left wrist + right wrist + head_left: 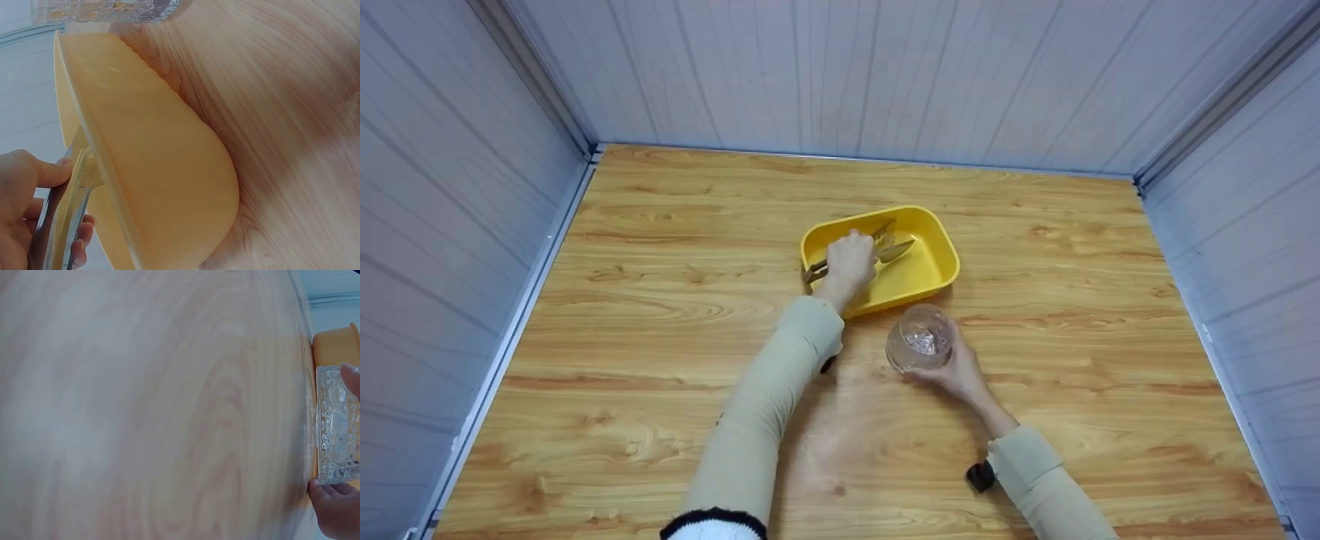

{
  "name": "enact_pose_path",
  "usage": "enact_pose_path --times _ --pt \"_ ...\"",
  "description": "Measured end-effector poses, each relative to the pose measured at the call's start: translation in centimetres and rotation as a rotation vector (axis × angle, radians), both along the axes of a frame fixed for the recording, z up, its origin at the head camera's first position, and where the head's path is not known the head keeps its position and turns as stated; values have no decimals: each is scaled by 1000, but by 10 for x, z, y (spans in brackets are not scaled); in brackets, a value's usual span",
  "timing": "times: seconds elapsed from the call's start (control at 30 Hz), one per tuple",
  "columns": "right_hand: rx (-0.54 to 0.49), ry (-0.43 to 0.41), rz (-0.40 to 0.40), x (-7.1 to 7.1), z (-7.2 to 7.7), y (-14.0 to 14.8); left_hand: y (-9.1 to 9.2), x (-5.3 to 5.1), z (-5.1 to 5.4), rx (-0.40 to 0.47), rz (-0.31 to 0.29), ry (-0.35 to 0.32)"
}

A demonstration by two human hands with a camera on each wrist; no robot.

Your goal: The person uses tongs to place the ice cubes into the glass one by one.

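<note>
Over the yellow plastic tub (926, 274), my left hand (849, 261) grips a pair of metal tongs (895, 251). The broad ends of the tongs point to the right inside the tub, while the handle end sticks out near its left rim. In the left wrist view, thumb and fingers close around the metal arms of the tongs (59, 219). My right hand (958, 369) holds a clear patterned glass (921, 341) in front of the tub. The right wrist view shows the raised pattern on the glass (337, 427), with the thumb and fingers at opposite sides.
A wood-grain tabletop (660, 315) lies beneath everything. Pale panel walls (840, 75) border it at the back and on both sides. The glass stands close to the tub's front edge.
</note>
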State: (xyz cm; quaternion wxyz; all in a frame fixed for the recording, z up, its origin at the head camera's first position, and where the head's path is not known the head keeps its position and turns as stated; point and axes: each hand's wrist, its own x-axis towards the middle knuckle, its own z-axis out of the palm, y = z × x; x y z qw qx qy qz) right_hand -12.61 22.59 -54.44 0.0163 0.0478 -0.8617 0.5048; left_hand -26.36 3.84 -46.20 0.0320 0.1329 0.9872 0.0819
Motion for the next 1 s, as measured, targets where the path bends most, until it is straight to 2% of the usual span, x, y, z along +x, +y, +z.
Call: enact_pose_path --times 0.23,0.33,0.57,0.7,0.8,1.0 --pt "-13 2 15 10 33 -13 6 -2 0 -19 0 -20" --pt "-18 -3 13 10 33 -12 9 -4 0 -25 5 -25" --pt "5 -21 -4 0 2 0 11 -6 -3 -20 7 -28" --pt "2 -15 -3 -1 -4 2 12 -7 -3 -17 16 -33" --pt "7 -20 -8 0 -1 1 12 -8 -3 -26 16 -41" --pt "-19 11 5 9 28 -11 12 -8 -3 -32 8 -50"
